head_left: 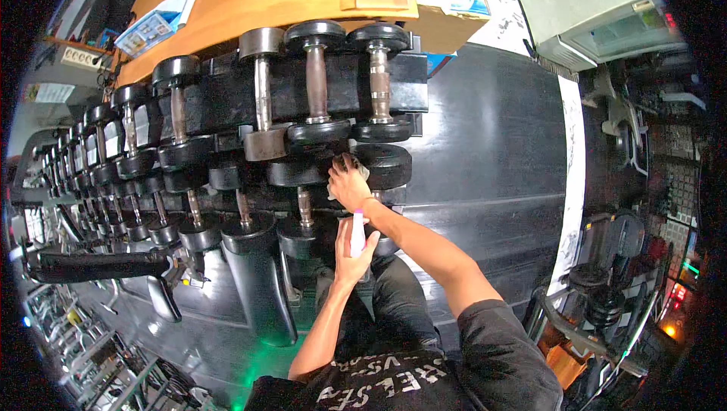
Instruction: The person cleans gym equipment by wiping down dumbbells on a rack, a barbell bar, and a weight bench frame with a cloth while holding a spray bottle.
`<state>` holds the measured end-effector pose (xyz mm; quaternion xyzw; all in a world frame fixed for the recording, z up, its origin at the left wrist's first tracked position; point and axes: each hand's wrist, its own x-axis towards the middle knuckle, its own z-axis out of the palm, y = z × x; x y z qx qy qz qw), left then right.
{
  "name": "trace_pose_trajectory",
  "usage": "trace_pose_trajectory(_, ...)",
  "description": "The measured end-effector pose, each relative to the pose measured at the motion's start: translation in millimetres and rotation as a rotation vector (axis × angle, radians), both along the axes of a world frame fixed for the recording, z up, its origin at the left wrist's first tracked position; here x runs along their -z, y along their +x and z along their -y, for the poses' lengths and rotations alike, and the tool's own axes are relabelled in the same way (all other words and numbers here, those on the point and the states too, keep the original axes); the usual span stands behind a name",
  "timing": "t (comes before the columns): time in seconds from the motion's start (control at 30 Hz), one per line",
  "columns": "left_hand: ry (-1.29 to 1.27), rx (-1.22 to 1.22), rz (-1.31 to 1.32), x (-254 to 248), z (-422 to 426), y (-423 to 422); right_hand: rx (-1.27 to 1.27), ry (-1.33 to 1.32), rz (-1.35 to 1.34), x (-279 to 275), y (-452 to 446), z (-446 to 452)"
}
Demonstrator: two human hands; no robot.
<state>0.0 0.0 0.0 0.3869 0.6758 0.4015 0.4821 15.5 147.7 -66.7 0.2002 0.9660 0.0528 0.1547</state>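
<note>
Left hand (347, 266) has its fingers curled round a slim white bottle (357, 238), pink tip pointing away from the body. Right hand (350, 186) is bunched over what looks like a pale cloth (363, 174), right beside the end dumbbell (388, 166) in the lower row of the rack (410, 97); can't tell if cloth and metal actually touch, the fingers cover that bit.

Bottle's probably light and a bit squeezable, maybe slick if wet, so I'd hold it round the middle and go easy on the pressure. Cloth should be soft and floppy, best scrunched under the fingertips. Dumbbell looks properly heavy, so take it by the handle, not the smooth round heads.
</note>
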Motion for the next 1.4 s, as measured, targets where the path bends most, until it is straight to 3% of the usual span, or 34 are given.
trace_pose_trajectory(0.07,0.195,-0.004,-0.236,-21.9,-0.9,-7.0,0.080,-0.117,-0.224,-7.6,6.1,4.5)
trace_pose_trajectory(0.1,0.226,0.001,-0.205,-19.2,-21.8,15.1,0.089,-0.085,-0.195,-4.5,44.3,-17.0)
trace_pose_trajectory(0.17,0.158,-0.126,0.084,-35.0,-23.0,12.6,0.133,-0.228,-0.728,-14.3,82.5,-14.6)
trace_pose_trajectory(0.23,0.182,-0.088,0.032,-23.3,-20.1,10.9,0.292,-0.227,-0.847,-11.4,119.8,-11.7)
trace_pose_trajectory(0.3,0.221,-0.024,-0.049,-6.2,-20.3,14.0,0.633,-0.242,-0.887,12.2,153.5,-8.3)
trace_pose_trajectory(0.37,0.330,0.058,-0.223,8.0,-24.0,20.6,0.926,-0.412,-1.138,77.3,172.5,-16.7)
trace_pose_trajectory(0.4,0.375,0.049,-0.263,12.9,-26.1,25.4,0.924,-0.412,-1.137,92.8,177.2,-21.0)
trace_pose_trajectory(0.47,0.372,0.054,-0.351,17.1,-26.8,36.6,1.640,-1.290,-1.296,111.7,184.4,-27.6)
trace_pose_trajectory(0.57,0.385,-0.020,-0.288,23.2,-22.3,50.9,1.736,-1.357,-1.358,122.2,178.5,-37.1)
trace_pose_trajectory(0.6,0.403,-0.020,-0.300,31.2,-17.1,52.3,1.646,-1.178,-1.275,109.3,176.1,-35.3)
trace_pose_trajectory(0.63,0.401,-0.022,-0.301,34.9,-11.8,53.5,1.645,-1.180,-1.273,97.4,172.0,-28.8)
trace_pose_trajectory(0.7,0.386,-0.076,-0.126,40.8,-3.3,56.5,1.267,-0.565,-1.245,71.0,160.2,-8.0)
trace_pose_trajectory(0.83,0.382,-0.070,-0.102,47.0,2.0,58.3,0.699,-0.406,-0.982,0.2,148.6,2.6)
trace_pose_trajectory(0.9,0.419,-0.074,-0.122,48.5,1.1,59.1,0.693,-0.380,-0.992,18.7,156.8,-12.0)
trace_pose_trajectory(0.97,0.424,-0.012,-0.204,48.9,0.2,56.7,0.932,-0.528,-1.224,52.4,165.0,-31.0)
trace_pose_trajectory(1.0,0.424,-0.014,-0.206,49.7,0.8,56.1,1.372,-0.827,-1.088,59.6,167.1,-39.7)
trace_pose_trajectory(1.03,0.389,0.003,-0.206,50.1,2.3,55.9,1.435,-0.880,-0.986,88.9,176.3,-52.3)
trace_pose_trajectory(1.1,0.352,0.021,-0.200,49.3,1.0,56.9,1.730,-1.522,-1.063,120.8,179.2,-63.7)
trace_pose_trajectory(1.17,0.480,0.032,-0.322,48.0,-5.9,53.6,1.728,-1.623,-1.193,136.2,177.7,-63.6)
trace_pose_trajectory(1.23,0.468,-0.023,-0.301,53.3,-3.9,57.5,1.599,-0.966,-1.194,117.7,170.3,-53.0)
trace_pose_trajectory(1.3,0.460,-0.081,-0.280,56.0,-7.1,58.5,1.322,-0.768,-1.416,69.7,157.8,-34.2)
trace_pose_trajectory(1.37,0.436,-0.037,-0.394,48.8,-7.0,58.0,1.042,-0.526,-1.289,67.0,161.2,-26.1)
trace_pose_trajectory(1.4,0.428,-0.046,-0.388,46.8,-7.0,58.8,1.044,-0.529,-1.284,63.7,163.4,-30.1)
